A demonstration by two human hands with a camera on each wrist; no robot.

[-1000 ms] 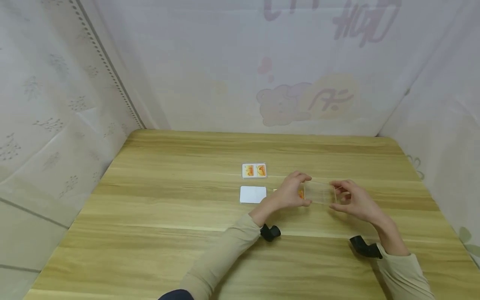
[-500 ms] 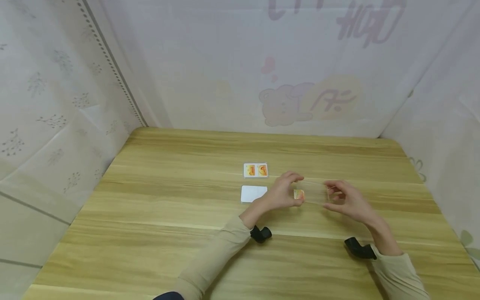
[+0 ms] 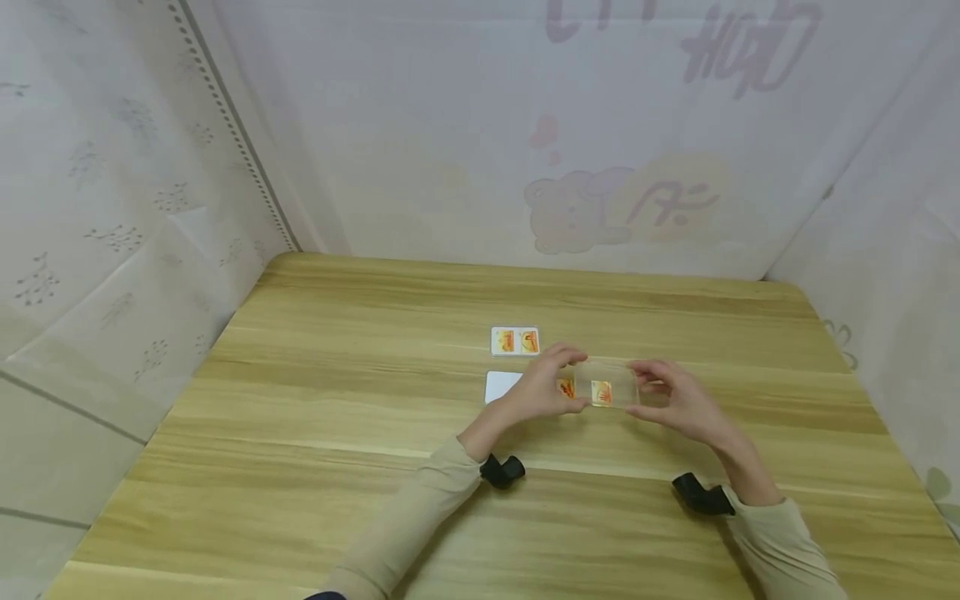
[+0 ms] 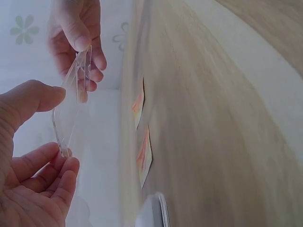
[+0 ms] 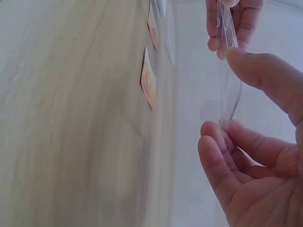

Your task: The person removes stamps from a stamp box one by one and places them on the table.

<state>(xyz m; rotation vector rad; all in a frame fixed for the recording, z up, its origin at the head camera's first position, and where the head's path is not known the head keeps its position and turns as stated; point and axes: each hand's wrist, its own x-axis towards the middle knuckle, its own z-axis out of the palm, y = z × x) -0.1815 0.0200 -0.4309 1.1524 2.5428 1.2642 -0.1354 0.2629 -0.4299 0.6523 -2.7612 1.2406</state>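
A clear plastic case (image 3: pixel 622 388), thin and rectangular, is held above the table between both hands. My left hand (image 3: pixel 542 390) pinches its left end with the thumb and fingers. At the right end my right hand (image 3: pixel 677 402) grips it the same way. Two layers of the case show side-on in the left wrist view, standing slightly apart. Below it on the table lie two small orange picture cards: one card (image 3: pixel 602 392) shows through the clear plastic, and the other card (image 3: pixel 566 388) is partly covered by my left hand.
Behind my left hand lies a white rectangular case (image 3: pixel 501 386), partly hidden. Farther back is a white-bordered case (image 3: pixel 515 341) with two orange pictures. The wooden table (image 3: pixel 337 400) ends at a pale printed curtain (image 3: pixel 420 167).
Both hands have moved left with the clear case, bringing it over a picture card. More of the two picture cards shows now. The view has shifted slightly.
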